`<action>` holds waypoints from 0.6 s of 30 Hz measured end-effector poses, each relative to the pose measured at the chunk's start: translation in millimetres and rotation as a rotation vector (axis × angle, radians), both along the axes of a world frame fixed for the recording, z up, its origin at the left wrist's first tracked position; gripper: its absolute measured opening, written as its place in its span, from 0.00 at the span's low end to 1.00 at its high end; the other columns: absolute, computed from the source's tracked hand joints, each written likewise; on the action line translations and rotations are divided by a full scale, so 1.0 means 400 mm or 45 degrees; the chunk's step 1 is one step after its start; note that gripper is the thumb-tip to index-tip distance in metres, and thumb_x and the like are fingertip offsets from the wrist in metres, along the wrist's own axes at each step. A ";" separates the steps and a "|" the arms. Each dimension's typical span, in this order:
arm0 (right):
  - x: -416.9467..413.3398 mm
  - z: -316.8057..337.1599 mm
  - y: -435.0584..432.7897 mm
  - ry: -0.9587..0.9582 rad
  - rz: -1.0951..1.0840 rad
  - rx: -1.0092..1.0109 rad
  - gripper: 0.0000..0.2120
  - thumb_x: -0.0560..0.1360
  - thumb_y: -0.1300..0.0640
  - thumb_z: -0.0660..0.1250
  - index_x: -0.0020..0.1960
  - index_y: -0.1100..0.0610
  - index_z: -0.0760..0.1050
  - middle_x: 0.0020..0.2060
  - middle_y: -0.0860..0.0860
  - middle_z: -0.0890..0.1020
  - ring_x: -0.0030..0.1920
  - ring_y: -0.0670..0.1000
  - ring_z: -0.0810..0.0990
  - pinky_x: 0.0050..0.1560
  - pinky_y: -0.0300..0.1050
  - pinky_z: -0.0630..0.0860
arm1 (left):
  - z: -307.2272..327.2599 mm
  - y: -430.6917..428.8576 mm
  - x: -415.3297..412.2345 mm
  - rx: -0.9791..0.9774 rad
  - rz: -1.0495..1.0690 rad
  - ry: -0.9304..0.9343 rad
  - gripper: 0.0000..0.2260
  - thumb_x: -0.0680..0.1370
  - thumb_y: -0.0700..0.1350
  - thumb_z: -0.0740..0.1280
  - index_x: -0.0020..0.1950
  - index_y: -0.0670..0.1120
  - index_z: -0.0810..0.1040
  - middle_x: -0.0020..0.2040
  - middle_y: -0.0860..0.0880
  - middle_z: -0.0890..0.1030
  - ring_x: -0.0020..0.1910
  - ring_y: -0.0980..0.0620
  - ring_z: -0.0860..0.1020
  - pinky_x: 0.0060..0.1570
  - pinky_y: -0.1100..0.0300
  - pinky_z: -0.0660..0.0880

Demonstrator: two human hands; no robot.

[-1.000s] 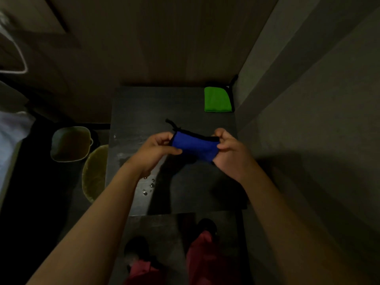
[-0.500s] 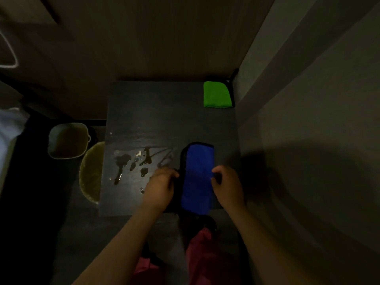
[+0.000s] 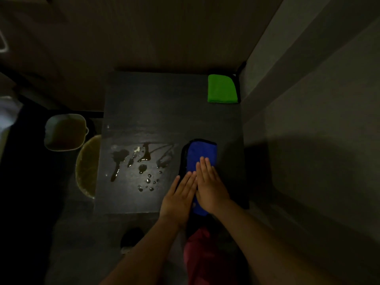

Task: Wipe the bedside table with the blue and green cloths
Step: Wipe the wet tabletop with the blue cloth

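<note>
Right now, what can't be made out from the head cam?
- Blue cloth: near half hidden under the left hand and right hand, fingers straight.
- Spill on the bedside table: too dark to tell what liquid.
- Tub left of the table: contents lost in shadow.
- White fabric at the left edge: cut off by the frame.

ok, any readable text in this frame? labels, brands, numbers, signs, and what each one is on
None readable.
blue cloth: plain, no tag or print visible.
green cloth: plain, no tag or print visible.
bedside table: wet spill marks only, no lettering.
tub on the floor to the left: no marking visible, though the frame is too dim to rule out small print.
</note>
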State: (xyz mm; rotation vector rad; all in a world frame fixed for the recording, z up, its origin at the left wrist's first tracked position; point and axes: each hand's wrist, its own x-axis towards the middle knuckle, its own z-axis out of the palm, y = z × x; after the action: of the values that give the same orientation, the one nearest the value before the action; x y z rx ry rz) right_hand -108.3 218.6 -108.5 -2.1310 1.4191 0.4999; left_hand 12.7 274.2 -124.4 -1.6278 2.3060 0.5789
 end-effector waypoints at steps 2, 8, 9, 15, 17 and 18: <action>0.017 -0.002 -0.002 0.019 0.008 0.050 0.40 0.78 0.57 0.60 0.75 0.63 0.33 0.71 0.57 0.29 0.69 0.55 0.26 0.76 0.52 0.36 | 0.002 0.002 0.012 0.019 0.006 -0.014 0.29 0.81 0.53 0.46 0.71 0.44 0.30 0.72 0.48 0.29 0.72 0.50 0.30 0.69 0.51 0.29; 0.093 0.003 -0.021 0.061 0.032 0.101 0.45 0.76 0.53 0.62 0.74 0.65 0.30 0.71 0.60 0.28 0.73 0.60 0.28 0.73 0.54 0.32 | 0.007 -0.004 0.068 0.069 0.053 -0.026 0.29 0.77 0.55 0.40 0.71 0.45 0.29 0.71 0.49 0.29 0.71 0.51 0.30 0.71 0.50 0.31; 0.106 0.002 -0.023 0.064 0.019 0.120 0.45 0.75 0.53 0.61 0.73 0.65 0.29 0.72 0.61 0.29 0.73 0.60 0.28 0.74 0.54 0.33 | 0.007 -0.007 0.081 0.078 0.052 -0.025 0.29 0.77 0.55 0.40 0.70 0.46 0.29 0.71 0.49 0.29 0.71 0.51 0.29 0.71 0.49 0.31; 0.178 0.000 -0.043 0.126 0.065 0.190 0.47 0.75 0.51 0.61 0.70 0.63 0.25 0.72 0.61 0.27 0.72 0.60 0.26 0.72 0.56 0.31 | 0.000 -0.008 0.142 0.055 0.092 -0.021 0.29 0.79 0.55 0.43 0.72 0.46 0.30 0.72 0.49 0.29 0.72 0.51 0.30 0.72 0.49 0.32; 0.203 0.003 -0.045 0.134 0.069 0.207 0.46 0.75 0.51 0.60 0.69 0.63 0.24 0.72 0.61 0.26 0.71 0.60 0.25 0.74 0.57 0.33 | 0.001 -0.006 0.167 0.033 0.104 -0.017 0.30 0.81 0.55 0.46 0.71 0.46 0.29 0.72 0.49 0.29 0.72 0.51 0.30 0.72 0.49 0.32; 0.214 0.004 -0.045 0.138 0.066 0.209 0.46 0.75 0.51 0.59 0.70 0.63 0.24 0.71 0.61 0.26 0.71 0.60 0.25 0.74 0.57 0.33 | 0.001 -0.007 0.178 0.017 0.100 -0.010 0.30 0.81 0.54 0.47 0.71 0.46 0.29 0.72 0.49 0.30 0.72 0.52 0.30 0.71 0.49 0.31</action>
State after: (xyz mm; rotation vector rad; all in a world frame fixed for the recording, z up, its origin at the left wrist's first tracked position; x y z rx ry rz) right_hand -22.8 200.6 -106.9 -2.0396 1.3340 0.7363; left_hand 84.0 271.5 -123.9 -1.7175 2.2367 0.6023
